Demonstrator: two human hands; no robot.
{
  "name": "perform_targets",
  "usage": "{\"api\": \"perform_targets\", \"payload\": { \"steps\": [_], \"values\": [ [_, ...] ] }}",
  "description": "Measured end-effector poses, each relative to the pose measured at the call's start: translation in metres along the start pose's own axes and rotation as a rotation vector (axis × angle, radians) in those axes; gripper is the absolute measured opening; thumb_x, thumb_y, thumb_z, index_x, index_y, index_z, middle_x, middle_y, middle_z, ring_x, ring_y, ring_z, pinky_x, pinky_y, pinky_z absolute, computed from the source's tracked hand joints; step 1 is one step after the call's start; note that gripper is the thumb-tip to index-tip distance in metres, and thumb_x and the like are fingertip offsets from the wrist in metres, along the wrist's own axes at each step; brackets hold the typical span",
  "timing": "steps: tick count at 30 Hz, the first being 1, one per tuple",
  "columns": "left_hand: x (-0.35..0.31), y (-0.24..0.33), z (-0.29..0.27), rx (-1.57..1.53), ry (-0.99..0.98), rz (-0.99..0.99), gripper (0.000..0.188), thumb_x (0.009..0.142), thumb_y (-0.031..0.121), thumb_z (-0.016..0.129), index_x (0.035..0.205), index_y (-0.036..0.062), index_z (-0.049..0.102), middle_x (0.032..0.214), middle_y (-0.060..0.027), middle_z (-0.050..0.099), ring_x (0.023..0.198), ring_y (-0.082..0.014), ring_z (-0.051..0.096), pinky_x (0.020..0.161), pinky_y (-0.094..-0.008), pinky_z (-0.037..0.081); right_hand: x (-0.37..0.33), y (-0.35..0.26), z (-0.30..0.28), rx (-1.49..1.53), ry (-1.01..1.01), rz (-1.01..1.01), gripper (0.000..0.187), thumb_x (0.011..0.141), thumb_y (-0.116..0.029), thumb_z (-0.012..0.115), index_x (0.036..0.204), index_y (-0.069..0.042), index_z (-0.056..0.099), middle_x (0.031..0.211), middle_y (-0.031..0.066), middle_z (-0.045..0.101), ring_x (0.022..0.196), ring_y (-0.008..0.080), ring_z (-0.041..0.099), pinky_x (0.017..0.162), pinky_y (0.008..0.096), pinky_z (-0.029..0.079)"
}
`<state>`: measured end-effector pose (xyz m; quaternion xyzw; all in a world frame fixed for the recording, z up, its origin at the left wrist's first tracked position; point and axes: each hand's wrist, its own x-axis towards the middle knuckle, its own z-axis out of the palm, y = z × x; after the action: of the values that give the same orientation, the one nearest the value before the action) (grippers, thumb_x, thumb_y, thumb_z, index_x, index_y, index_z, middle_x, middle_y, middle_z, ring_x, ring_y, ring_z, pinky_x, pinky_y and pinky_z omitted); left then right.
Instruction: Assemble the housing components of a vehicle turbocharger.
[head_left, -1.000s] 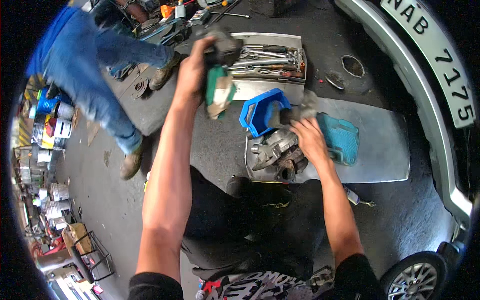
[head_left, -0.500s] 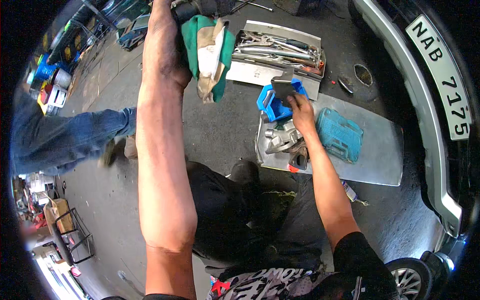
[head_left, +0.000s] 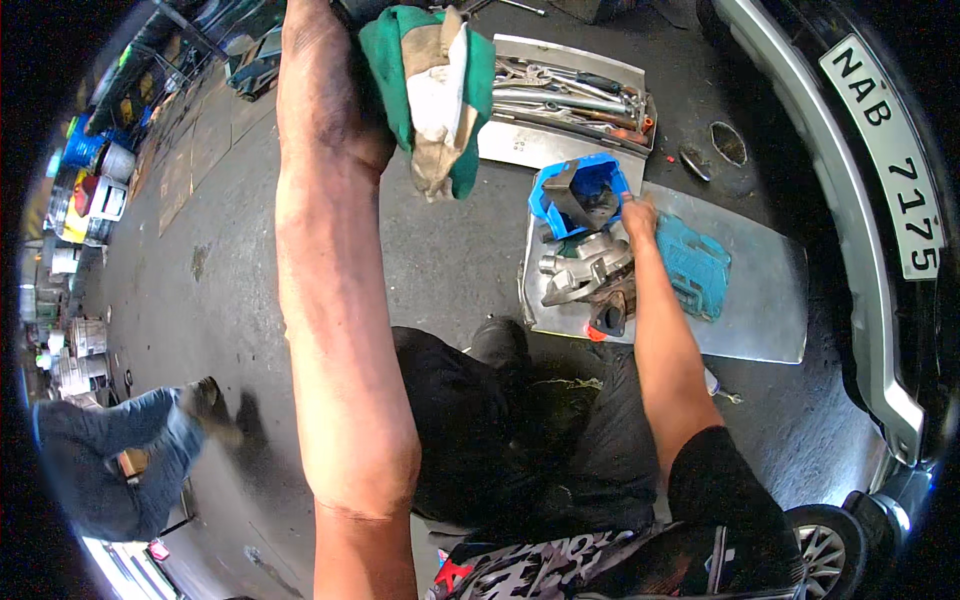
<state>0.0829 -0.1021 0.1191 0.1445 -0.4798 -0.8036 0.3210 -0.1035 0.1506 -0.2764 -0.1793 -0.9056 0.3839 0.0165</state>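
Observation:
My right hand [head_left: 639, 213] is at the right rim of an open blue plastic container [head_left: 548, 188], its fingers closed on the edge. A dark flat rectangular piece [head_left: 570, 195] stands tilted inside it. Just below sits a greasy metal car part [head_left: 590, 270] with a flanged opening. My left arm reaches up to the top edge, and my darkened left hand [head_left: 345, 100] is beside a crumpled green, tan and white cloth [head_left: 435, 100]. The left fingers are hidden, so whether they grip the cloth cannot be seen.
A teal molded case [head_left: 695, 265] lies on a grey metal sheet [head_left: 765, 290]. Behind it is an open metal toolbox [head_left: 570, 105] full of wrenches. A car bumper [head_left: 810, 150] borders the right. At left, another person's jeans-clad leg [head_left: 110, 460] is near buckets [head_left: 105, 200].
The dark flat piece has gone from my right hand into the blue container, and that hand has moved to the container's right rim. The other person has moved toward the lower left.

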Motion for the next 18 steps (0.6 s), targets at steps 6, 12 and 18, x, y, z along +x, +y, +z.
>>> {"api": "perform_targets", "payload": {
  "steps": [6, 12, 18],
  "values": [
    [0.004, -0.005, -0.001, 0.006, -0.045, 0.03, 0.039, 0.088, 0.044, 0.057, 0.094, 0.0061, 0.066, 0.073, -0.0045, 0.066, 0.055, -0.0133, 0.061, 0.05, -0.0252, 0.051, -0.001, -0.02, 0.02, -0.381, -0.402, -0.428, 0.039, 0.081, -0.011, 0.053, 0.117, 0.0, 0.061, 0.088, 0.0255, 0.069, 0.077, 0.0384, 0.07, 0.075, 0.0467, 0.055],
    [0.008, -0.016, -0.015, 0.147, -0.042, 0.069, 0.043, 0.086, 0.046, 0.059, 0.103, 0.0063, 0.062, 0.073, -0.0063, 0.065, 0.056, -0.0135, 0.061, 0.052, -0.0243, 0.052, -0.07, -0.07, 0.077, -0.394, -0.567, -0.687, 0.019, 0.077, -0.013, 0.057, 0.084, 0.0, 0.07, 0.078, 0.0216, 0.069, 0.076, 0.0362, 0.07, 0.07, 0.0453, 0.056],
    [0.022, -0.021, -0.019, 0.227, -0.091, 0.243, 0.039, 0.091, 0.039, 0.057, 0.114, 0.0087, 0.063, 0.099, -0.0075, 0.069, 0.083, -0.0196, 0.067, 0.078, -0.0347, 0.055, -0.135, -0.086, 0.126, -0.407, -0.595, -0.566, 0.026, 0.087, -0.017, 0.052, 0.094, -0.003, 0.073, 0.1, 0.0185, 0.07, 0.091, 0.035, 0.07, 0.079, 0.0454, 0.057]
  ]
}}
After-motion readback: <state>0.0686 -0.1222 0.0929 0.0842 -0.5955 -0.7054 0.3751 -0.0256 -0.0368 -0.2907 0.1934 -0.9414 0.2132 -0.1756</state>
